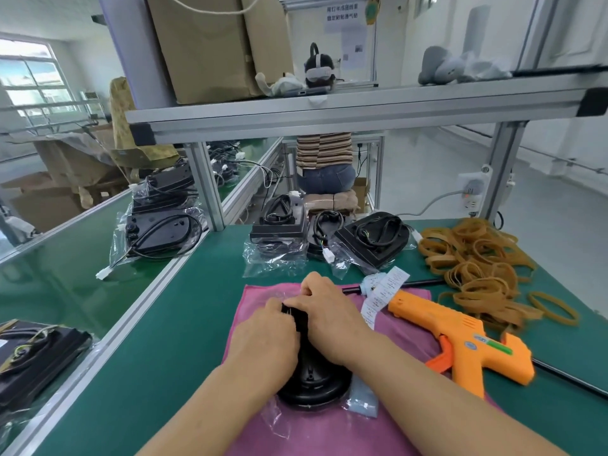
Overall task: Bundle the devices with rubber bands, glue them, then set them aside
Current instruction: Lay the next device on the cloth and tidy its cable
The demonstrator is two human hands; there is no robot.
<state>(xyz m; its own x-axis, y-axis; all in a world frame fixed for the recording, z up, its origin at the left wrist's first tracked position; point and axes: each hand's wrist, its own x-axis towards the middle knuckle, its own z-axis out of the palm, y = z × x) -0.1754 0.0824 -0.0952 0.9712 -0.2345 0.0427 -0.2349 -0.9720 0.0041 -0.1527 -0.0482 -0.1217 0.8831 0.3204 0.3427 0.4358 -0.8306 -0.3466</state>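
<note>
Both hands were closed on the black device (312,386), which stood on a pink cloth (329,439) on the green surface (184,340). The left hand (263,337) curled round its upper part from one side and the right hand (329,319) curled over it from the other, their fingertips meeting at the top. Only the round, glossy base showed below the wrists.

It looked like hard moulded plastic, stiff and probably weighted low down. The smooth shell and the clear plastic bag (279,419) crumpled around it would likely be slippery, so the narrower part above the base seemed the surer place to grip.

To the right of the right hand lay an orange glue gun (460,337). Further right and beyond it was a heap of tan rubber bands (477,268), soft and stretchy. More bagged devices (279,232) sat beyond the fingertips.

A white label strip (385,291) just beside the right hand carried small print, too fine to read. The gun's stickers were illegible, and a paper notice (345,14) far above showed Chinese characters too blurred to make out.
</note>
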